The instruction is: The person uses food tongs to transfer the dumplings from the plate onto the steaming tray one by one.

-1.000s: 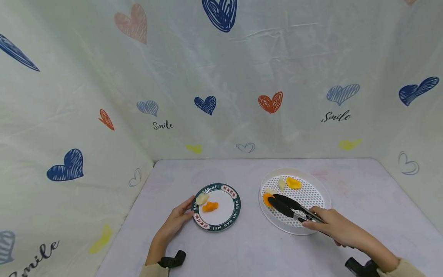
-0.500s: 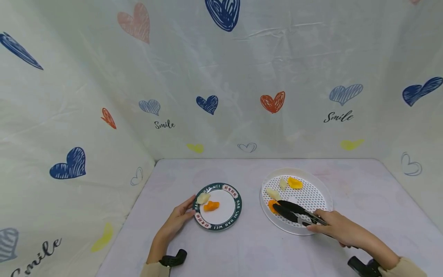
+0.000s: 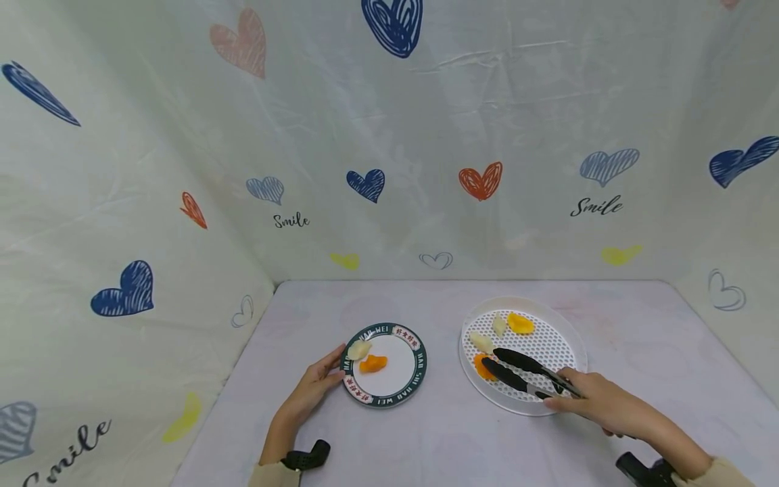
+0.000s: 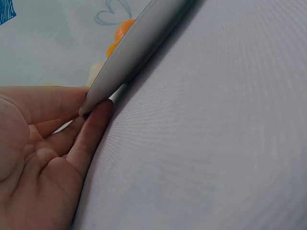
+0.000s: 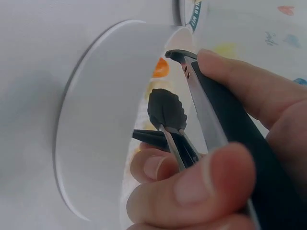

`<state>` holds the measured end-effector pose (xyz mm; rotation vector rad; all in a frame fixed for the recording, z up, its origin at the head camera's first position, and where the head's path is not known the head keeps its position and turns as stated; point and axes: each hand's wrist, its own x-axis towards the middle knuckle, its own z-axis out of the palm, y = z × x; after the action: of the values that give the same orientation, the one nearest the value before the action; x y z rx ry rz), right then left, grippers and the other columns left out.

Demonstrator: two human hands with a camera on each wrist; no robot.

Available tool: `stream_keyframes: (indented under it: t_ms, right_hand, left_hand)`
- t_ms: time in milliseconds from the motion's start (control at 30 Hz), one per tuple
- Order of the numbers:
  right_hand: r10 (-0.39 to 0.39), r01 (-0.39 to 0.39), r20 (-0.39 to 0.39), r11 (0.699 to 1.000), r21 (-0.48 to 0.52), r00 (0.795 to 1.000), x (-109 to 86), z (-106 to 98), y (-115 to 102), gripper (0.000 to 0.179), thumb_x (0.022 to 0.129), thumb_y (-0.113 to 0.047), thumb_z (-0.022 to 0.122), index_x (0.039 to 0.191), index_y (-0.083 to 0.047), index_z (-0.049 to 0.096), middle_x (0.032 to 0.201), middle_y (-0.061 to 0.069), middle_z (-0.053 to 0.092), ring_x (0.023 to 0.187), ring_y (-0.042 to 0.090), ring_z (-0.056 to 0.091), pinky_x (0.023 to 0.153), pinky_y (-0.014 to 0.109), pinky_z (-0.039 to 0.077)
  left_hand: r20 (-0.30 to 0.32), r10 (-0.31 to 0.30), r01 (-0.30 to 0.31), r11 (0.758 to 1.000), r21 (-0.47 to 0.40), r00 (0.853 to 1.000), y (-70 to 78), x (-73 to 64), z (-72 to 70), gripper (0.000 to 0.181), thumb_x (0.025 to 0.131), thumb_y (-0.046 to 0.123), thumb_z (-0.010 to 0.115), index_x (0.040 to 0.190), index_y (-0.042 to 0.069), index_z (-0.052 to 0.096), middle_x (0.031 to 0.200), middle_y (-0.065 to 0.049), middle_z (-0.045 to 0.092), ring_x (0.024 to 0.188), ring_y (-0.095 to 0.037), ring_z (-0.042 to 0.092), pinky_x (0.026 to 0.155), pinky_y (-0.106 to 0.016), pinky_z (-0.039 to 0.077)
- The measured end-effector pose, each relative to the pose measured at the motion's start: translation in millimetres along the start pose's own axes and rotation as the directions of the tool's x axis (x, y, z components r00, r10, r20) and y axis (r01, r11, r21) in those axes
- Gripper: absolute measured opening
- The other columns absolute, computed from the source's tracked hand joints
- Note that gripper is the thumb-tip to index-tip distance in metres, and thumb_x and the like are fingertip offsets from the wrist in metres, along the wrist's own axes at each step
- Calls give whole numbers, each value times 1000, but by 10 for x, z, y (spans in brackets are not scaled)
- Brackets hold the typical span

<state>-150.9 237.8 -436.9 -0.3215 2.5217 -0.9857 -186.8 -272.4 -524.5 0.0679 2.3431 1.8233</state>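
Observation:
In the head view my left hand pinches the left rim of a small plate with a green lettered border. The left wrist view has the thumb above that rim and fingers below. A pale piece and an orange piece lie on the plate. My right hand grips black-tipped metal tongs over a round white strainer tray, their tips apart. One tip lies over an orange piece, partly hiding it. Nearby are two pale pieces and a yellow piece.
The table has a pale cloth, and its far edge meets a hanging curtain printed with hearts. The white tray has a raised side wall, seen in the right wrist view. Plate and tray stand apart, with tablecloth between them.
The tongs have shifted slightly right and toward me, their tips spread wider. The orange piece by them has moved the same way, and the pale piece beside it is more exposed. My left hand stays put.

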Motion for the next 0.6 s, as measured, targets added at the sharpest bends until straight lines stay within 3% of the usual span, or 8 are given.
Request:
stream_keyframes:
  t_ms: [167,333,600]
  right_hand:
    - [-33,33,-16,999,15,999,-5,-20,-85,75,92,-38,70,133,18,42,85,14,62,35,11,40,33,25,39]
    - [-79,79,-1,994,72,997,42,7,-226,76,94,-39,68,136,17,39,64,3,51,36,7,37,34,21,35]
    - [-127,122,31,985,119,991,183,144,-517,75,93,-40,69,139,12,40,58,-3,41,37,8,35,36,18,32]
  left_hand:
    - [0,1,-1,1000,0,1000,3,1,3,59,98,6,60,153,4,38,157,-12,38,148,-30,25,118,-47,20]
    - [-1,4,-4,1000,0,1000,0,-2,2,59,98,6,60,153,3,38,157,-13,38,148,-31,25,118,-48,20]
    - [7,4,-4,1000,1,1000,-4,6,4,60,99,6,59,153,3,36,157,-12,36,148,-30,25,117,-45,20]
